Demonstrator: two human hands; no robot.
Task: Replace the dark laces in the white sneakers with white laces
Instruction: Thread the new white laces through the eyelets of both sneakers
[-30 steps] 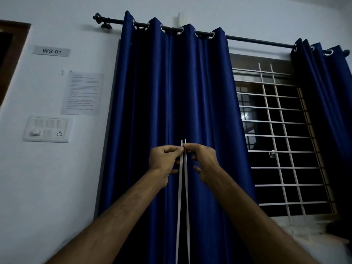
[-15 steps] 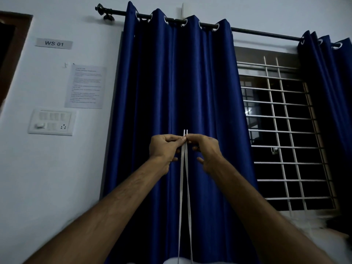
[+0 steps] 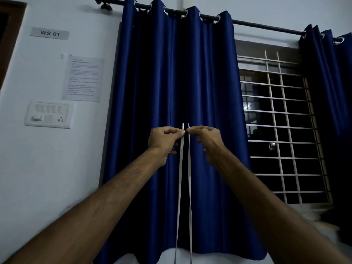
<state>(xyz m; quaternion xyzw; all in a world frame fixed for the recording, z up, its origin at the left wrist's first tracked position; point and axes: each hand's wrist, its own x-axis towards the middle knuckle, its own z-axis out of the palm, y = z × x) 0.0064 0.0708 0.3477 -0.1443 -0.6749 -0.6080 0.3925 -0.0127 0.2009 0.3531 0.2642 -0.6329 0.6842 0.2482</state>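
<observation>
Both arms are raised in front of a blue curtain. My left hand (image 3: pixel 164 139) pinches one end of a flat white lace (image 3: pixel 180 178) just below its tip. My right hand (image 3: pixel 206 140) pinches the other strand of the white lace (image 3: pixel 189 178) at the same height. The two strands hang straight down side by side, a small gap apart, and run out of the frame at the bottom. The sneakers and the dark laces are not in view.
A blue curtain (image 3: pixel 171 82) hangs close behind the hands. A barred window (image 3: pixel 278 121) is at the right. A switch panel (image 3: pixel 48 115), a paper notice (image 3: pixel 82 79) and a "WS 01" sign (image 3: pixel 50 33) are on the left wall.
The view has tilted lower, so the curtain rod sits higher in frame. The two lace tips, held together before, are now a small gap apart.
</observation>
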